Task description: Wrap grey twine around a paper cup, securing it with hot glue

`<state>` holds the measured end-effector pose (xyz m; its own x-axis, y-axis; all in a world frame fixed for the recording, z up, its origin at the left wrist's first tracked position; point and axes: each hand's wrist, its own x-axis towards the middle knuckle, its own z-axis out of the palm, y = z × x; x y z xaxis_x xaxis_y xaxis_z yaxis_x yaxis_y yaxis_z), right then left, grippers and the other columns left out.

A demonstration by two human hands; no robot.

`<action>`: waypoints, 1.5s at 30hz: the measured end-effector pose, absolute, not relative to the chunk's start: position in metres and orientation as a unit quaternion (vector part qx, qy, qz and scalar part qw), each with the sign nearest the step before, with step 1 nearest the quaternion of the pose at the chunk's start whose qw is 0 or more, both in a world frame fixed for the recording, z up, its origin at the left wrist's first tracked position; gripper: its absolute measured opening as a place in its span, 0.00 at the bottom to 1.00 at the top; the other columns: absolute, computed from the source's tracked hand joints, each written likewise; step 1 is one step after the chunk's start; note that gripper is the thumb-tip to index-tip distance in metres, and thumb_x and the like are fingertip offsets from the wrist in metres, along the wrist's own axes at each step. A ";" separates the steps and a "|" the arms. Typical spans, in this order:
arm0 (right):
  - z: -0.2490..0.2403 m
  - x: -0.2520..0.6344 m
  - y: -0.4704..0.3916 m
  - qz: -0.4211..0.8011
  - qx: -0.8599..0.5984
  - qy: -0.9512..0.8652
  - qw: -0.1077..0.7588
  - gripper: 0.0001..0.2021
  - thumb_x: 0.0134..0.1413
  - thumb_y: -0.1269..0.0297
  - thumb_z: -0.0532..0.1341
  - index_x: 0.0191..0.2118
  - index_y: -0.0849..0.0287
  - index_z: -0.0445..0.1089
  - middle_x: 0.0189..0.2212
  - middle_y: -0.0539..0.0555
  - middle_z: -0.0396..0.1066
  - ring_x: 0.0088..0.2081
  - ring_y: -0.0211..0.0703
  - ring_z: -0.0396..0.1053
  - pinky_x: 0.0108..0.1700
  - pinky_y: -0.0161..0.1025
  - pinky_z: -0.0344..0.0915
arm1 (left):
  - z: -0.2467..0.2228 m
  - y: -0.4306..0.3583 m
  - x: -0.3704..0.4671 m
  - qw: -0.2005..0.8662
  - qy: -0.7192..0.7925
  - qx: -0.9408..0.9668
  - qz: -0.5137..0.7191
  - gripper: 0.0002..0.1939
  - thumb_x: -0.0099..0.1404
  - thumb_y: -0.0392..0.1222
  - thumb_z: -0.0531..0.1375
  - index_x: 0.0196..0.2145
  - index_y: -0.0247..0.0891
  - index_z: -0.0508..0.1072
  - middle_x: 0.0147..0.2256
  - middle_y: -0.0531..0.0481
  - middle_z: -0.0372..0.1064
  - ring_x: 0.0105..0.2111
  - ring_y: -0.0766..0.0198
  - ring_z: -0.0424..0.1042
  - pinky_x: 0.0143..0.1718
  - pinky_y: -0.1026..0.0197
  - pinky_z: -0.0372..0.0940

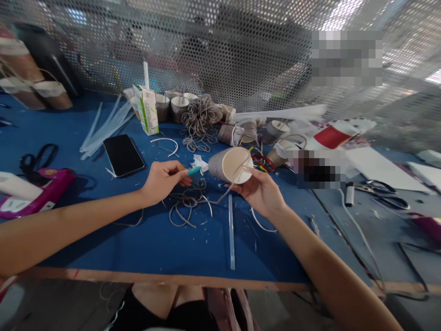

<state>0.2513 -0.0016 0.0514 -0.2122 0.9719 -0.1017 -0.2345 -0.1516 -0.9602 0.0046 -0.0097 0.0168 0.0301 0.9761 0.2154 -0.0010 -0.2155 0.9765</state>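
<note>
My right hand (262, 191) grips a paper cup (220, 164) by its rim, thumb at the mouth. The cup lies tilted in the air with its white inside toward me, and its outer wall is grey. A grey cord (223, 195) runs from the rim down to loose loops on the table. Left of the cup, my left hand (168, 179) is closed on a small teal-ended tool (194, 172); its kind is hidden by the fingers. White frayed scraps (199, 162) show by the cup's base. Below it lies a clear glue stick (231, 232).
A phone (123, 155), a drink carton (148, 108) and glue sticks (106, 128) lie to the left, near a purple glue gun (44, 191). Behind are cord-wrapped cups (179, 109) and a cord bundle (202, 115). Scissors (382, 193) lie right; a perforated metal screen (206, 50) stands behind.
</note>
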 end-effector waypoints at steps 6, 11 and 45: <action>0.054 0.252 -0.001 0.652 -0.410 -0.443 0.459 0.09 0.49 0.56 0.63 0.35 0.54 0.70 0.35 0.52 0.79 0.33 0.44 0.77 0.42 0.44 0.80 | 0.011 -0.004 0.003 0.452 0.430 0.561 0.544 0.14 0.58 0.54 0.67 0.31 0.39 0.80 0.28 0.48 0.81 0.27 0.61 0.81 0.33 0.60 0.78; 0.056 0.253 0.000 0.680 -0.401 -0.439 0.429 0.10 0.50 0.55 0.63 0.35 0.54 0.70 0.29 0.52 0.77 0.27 0.42 0.75 0.36 0.42 0.80 | 0.011 -0.001 -0.002 0.359 0.435 0.633 0.530 0.18 0.53 0.51 0.71 0.38 0.38 0.82 0.39 0.44 0.82 0.42 0.54 0.81 0.49 0.52 0.75; 0.046 0.230 -0.010 0.794 -0.344 -0.405 0.296 0.15 0.58 0.52 0.61 0.38 0.61 0.72 0.27 0.52 0.77 0.26 0.37 0.74 0.35 0.36 0.77 | 0.053 -0.025 -0.003 -0.126 0.129 0.800 0.573 0.11 0.71 0.36 0.52 0.29 0.40 0.62 0.40 0.43 0.72 0.41 0.62 0.73 0.40 0.57 0.73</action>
<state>0.2304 -0.0100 0.0463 -0.5873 0.7490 -0.3067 -0.1913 -0.4966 -0.8466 -0.0033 -0.0249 0.0530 0.3106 0.0620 0.9485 0.3512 -0.9347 -0.0540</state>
